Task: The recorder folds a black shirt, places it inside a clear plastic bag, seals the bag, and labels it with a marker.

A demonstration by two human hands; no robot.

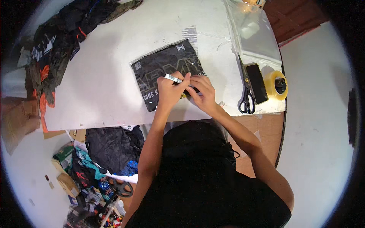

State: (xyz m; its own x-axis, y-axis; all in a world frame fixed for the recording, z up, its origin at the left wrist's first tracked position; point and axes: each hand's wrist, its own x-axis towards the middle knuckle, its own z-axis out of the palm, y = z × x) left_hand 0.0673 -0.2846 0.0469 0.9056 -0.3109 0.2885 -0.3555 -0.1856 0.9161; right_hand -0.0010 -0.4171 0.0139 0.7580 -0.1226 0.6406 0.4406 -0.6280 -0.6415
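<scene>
A black printed garment in a clear plastic bag [162, 62] lies slightly turned on the white table, near its front edge. Over its lower part, my left hand [170, 90] is closed around a white marker pen [173, 78], whose barrel points up and left. My right hand [203, 92] is beside it, fingers bent and fingertips close to the left thumb. Something dark and narrow shows between the two hands; whether the right fingers grip it cannot be seen.
Black scissors [247, 85], a smartphone [256, 83] and a clear tape roll [276, 85] lie at the right. Clear plastic bags [253, 37] are behind them. Dark and orange garments [57, 48] lie along the left edge. Heaped clothes [114, 148] sit below the table.
</scene>
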